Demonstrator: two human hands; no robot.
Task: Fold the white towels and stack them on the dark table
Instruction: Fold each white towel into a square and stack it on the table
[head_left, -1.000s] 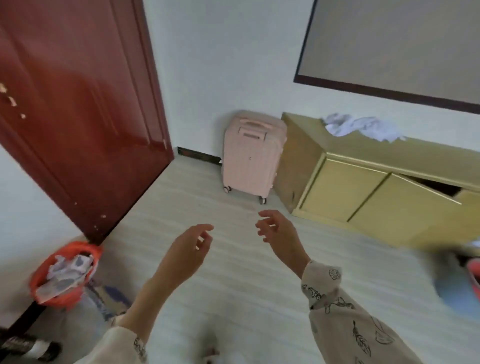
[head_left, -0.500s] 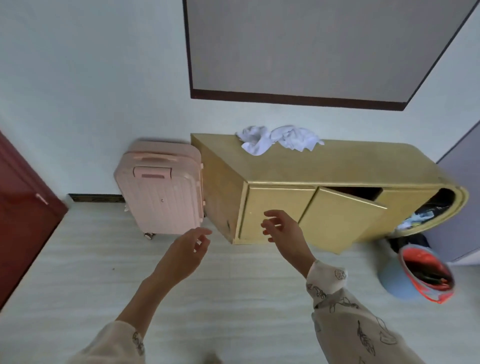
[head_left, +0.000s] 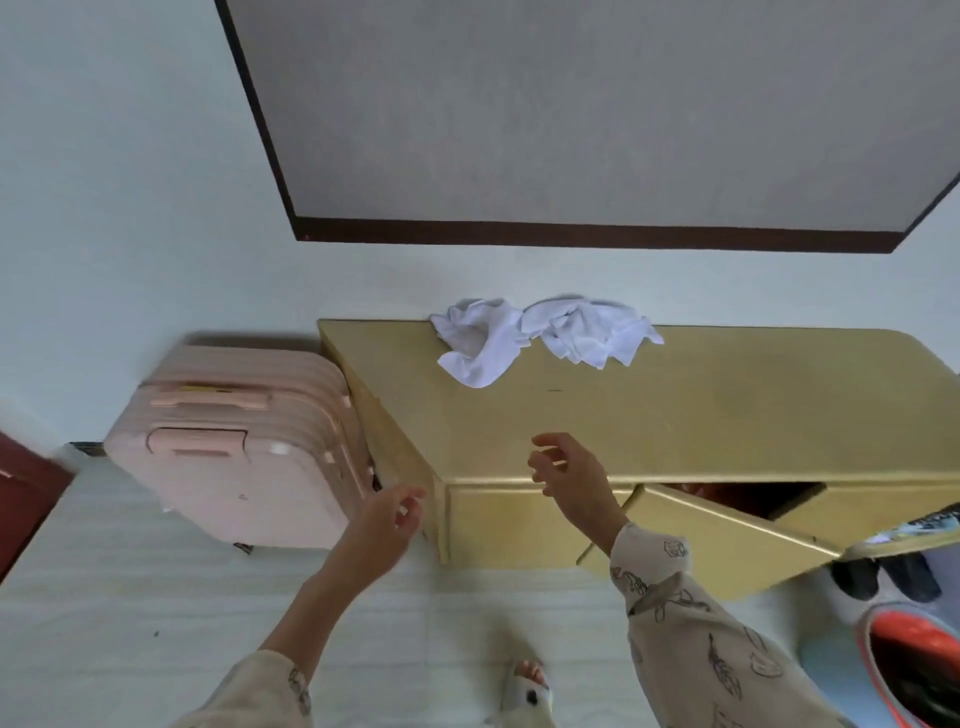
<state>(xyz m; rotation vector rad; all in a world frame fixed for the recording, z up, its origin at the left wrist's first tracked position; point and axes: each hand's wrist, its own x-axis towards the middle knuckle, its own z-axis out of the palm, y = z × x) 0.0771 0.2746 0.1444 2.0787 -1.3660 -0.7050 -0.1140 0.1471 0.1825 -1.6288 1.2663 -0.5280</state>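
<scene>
Cabinet (head_left: 727, 415) now looming closer, filling mid-frame. White towels (head_left: 545, 332) lying crumpled at its upper-centre back edge. Left hand (head_left: 384, 530) and right hand (head_left: 571, 478) reaching forward, fingers relaxed, holding nothing.

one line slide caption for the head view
Both empty hands, left hand and right hand, reach toward crumpled white towels on a yellow cabinet.

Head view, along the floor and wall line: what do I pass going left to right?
Dark red door edge → ribbed pink hard-shell suitcase → crumpled white towels on the gold-yellow low cabinet → its ajar cabinet door → orange-rimmed bin.
</scene>
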